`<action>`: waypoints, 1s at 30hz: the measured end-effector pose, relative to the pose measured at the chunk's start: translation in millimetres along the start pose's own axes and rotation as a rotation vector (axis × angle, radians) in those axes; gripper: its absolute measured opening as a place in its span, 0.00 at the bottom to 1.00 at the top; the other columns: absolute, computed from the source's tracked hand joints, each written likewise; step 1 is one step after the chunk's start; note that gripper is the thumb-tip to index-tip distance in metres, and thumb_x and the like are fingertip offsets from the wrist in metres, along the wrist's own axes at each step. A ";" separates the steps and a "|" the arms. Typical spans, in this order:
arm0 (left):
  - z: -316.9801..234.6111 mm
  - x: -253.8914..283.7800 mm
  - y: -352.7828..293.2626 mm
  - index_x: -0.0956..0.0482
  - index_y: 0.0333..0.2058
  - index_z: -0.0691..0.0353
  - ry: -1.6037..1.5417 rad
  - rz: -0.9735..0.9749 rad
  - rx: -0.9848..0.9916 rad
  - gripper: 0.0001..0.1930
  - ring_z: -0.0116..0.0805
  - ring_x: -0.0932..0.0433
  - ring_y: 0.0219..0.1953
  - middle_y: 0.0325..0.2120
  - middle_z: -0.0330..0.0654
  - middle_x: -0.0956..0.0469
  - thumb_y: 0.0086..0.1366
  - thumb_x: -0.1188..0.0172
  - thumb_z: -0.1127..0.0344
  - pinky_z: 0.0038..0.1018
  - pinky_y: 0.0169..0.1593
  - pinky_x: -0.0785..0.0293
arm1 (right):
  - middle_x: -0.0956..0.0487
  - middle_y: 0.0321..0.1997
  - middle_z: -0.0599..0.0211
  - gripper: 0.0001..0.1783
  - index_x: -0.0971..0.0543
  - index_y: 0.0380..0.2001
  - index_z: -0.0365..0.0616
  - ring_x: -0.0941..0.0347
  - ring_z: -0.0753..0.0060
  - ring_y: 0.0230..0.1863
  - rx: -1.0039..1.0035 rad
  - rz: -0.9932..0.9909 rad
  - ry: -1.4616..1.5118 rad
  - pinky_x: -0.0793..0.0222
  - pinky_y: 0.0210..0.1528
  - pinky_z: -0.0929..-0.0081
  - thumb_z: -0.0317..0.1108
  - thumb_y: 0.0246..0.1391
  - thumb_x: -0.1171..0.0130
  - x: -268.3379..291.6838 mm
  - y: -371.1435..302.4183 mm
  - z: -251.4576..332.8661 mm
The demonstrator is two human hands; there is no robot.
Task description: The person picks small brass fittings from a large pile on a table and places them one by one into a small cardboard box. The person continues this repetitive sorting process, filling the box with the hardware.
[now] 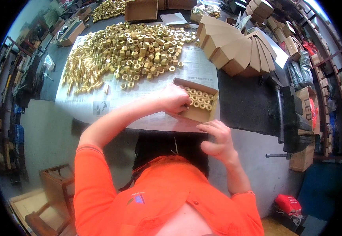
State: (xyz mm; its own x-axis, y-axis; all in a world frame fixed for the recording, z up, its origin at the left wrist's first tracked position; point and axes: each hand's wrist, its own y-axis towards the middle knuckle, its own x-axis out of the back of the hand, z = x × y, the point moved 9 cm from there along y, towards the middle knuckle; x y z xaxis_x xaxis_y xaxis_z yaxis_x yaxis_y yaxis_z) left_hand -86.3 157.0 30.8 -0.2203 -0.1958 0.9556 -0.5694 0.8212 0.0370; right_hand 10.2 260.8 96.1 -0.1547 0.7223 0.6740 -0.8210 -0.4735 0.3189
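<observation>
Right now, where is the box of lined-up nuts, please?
In the head view, the cardboard box is right of centre, on newspaper, by the left hand.

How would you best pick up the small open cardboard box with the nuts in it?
Probably by its opposite left and right walls, coming from both sides at once and keeping it level. The cardboard box is shallow and open-topped, with thin upright walls to pinch, and the nuts sit toward its far side, so tilting might shift them.
</observation>
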 end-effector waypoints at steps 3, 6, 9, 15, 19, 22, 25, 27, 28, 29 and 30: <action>0.3 -1.0 0.7 0.18 0.26 0.54 0.013 -0.007 0.002 0.08 0.44 0.20 0.30 0.24 0.41 0.21 0.46 0.35 0.61 0.39 0.34 0.24 | 0.21 0.33 0.56 0.21 0.21 0.34 0.38 0.27 0.53 0.34 0.010 -0.006 0.005 0.31 0.39 0.65 0.28 0.28 0.45 -0.8 0.2 1.8; 3.8 -1.5 -3.1 0.18 0.26 0.54 -0.015 -0.044 -0.012 0.07 0.45 0.20 0.30 0.23 0.41 0.21 0.46 0.35 0.61 0.40 0.34 0.24 | 0.21 0.33 0.56 0.21 0.21 0.34 0.38 0.27 0.53 0.35 0.013 0.000 0.007 0.31 0.39 0.65 0.28 0.28 0.44 -2.4 -0.2 1.4; 2.1 0.6 -1.0 0.18 0.26 0.53 0.004 0.005 0.009 0.07 0.45 0.20 0.30 0.23 0.41 0.20 0.46 0.35 0.61 0.40 0.33 0.25 | 0.21 0.33 0.56 0.21 0.21 0.34 0.38 0.27 0.53 0.35 0.005 0.013 0.003 0.31 0.39 0.65 0.28 0.28 0.44 -4.0 -1.0 -0.6; 2.4 -0.1 -0.7 0.18 0.26 0.52 -0.015 0.024 0.018 0.07 0.45 0.21 0.30 0.23 0.41 0.21 0.47 0.35 0.61 0.39 0.32 0.25 | 0.21 0.33 0.56 0.21 0.21 0.34 0.38 0.27 0.53 0.35 0.021 0.011 0.000 0.31 0.39 0.64 0.28 0.28 0.44 -5.8 -0.4 0.9; 2.2 1.4 -1.1 0.19 0.26 0.53 -0.028 -0.001 0.005 0.07 0.45 0.21 0.30 0.22 0.42 0.21 0.47 0.35 0.61 0.40 0.32 0.25 | 0.21 0.33 0.56 0.21 0.21 0.34 0.38 0.27 0.53 0.35 0.018 0.017 -0.005 0.31 0.39 0.65 0.28 0.28 0.44 -6.7 -0.5 0.9; 1.0 4.1 -1.8 0.20 0.26 0.55 -0.002 0.008 0.000 0.07 0.46 0.21 0.30 0.24 0.42 0.21 0.48 0.36 0.62 0.40 0.32 0.26 | 0.21 0.33 0.57 0.21 0.20 0.34 0.38 0.27 0.53 0.35 0.012 0.008 -0.011 0.31 0.40 0.65 0.29 0.28 0.44 -7.0 -1.1 -0.7; 8.0 21.1 -11.8 0.21 0.26 0.57 -0.127 -0.099 0.067 0.07 0.47 0.22 0.30 0.25 0.43 0.22 0.50 0.36 0.63 0.40 0.33 0.26 | 0.21 0.33 0.57 0.21 0.20 0.34 0.38 0.27 0.54 0.35 -0.004 0.009 -0.014 0.30 0.39 0.65 0.28 0.28 0.45 -5.4 -2.4 -2.4; 21.7 48.0 -33.6 0.19 0.29 0.60 -0.226 -0.297 0.151 0.06 0.46 0.21 0.30 0.27 0.44 0.21 0.53 0.36 0.65 0.37 0.33 0.26 | 0.21 0.33 0.57 0.21 0.20 0.34 0.38 0.27 0.54 0.34 0.002 -0.006 -0.004 0.31 0.39 0.65 0.28 0.28 0.45 -3.3 -2.8 -2.6; 32.6 58.8 -46.4 0.19 0.30 0.60 -0.204 -0.348 0.206 0.07 0.45 0.21 0.30 0.26 0.44 0.21 0.53 0.36 0.65 0.37 0.33 0.26 | 0.21 0.33 0.57 0.21 0.20 0.34 0.38 0.27 0.54 0.34 0.002 -0.015 0.000 0.31 0.39 0.65 0.28 0.28 0.45 -1.9 -3.6 -3.1; 43.2 71.2 -60.7 0.19 0.31 0.60 -0.181 -0.400 0.260 0.07 0.44 0.20 0.30 0.26 0.45 0.21 0.54 0.35 0.65 0.36 0.33 0.26 | 0.21 0.33 0.57 0.21 0.20 0.34 0.38 0.27 0.54 0.34 -0.003 -0.010 0.000 0.31 0.39 0.65 0.28 0.28 0.45 -1.3 -4.3 -4.3; 58.6 77.7 -77.8 0.19 0.31 0.61 -0.140 -0.463 0.351 0.07 0.45 0.20 0.29 0.26 0.45 0.21 0.55 0.36 0.65 0.37 0.33 0.26 | 0.21 0.33 0.57 0.21 0.20 0.33 0.38 0.27 0.54 0.34 -0.007 -0.007 0.001 0.31 0.39 0.65 0.28 0.28 0.45 -1.4 -5.2 -5.9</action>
State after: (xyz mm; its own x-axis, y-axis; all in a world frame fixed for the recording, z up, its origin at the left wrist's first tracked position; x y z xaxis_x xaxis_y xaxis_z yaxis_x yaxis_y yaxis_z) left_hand -105.6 46.6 85.0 0.0244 -0.5796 0.8145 -0.8538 0.4118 0.3186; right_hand 11.4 265.2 89.6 -0.1497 0.7257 0.6715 -0.8256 -0.4654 0.3190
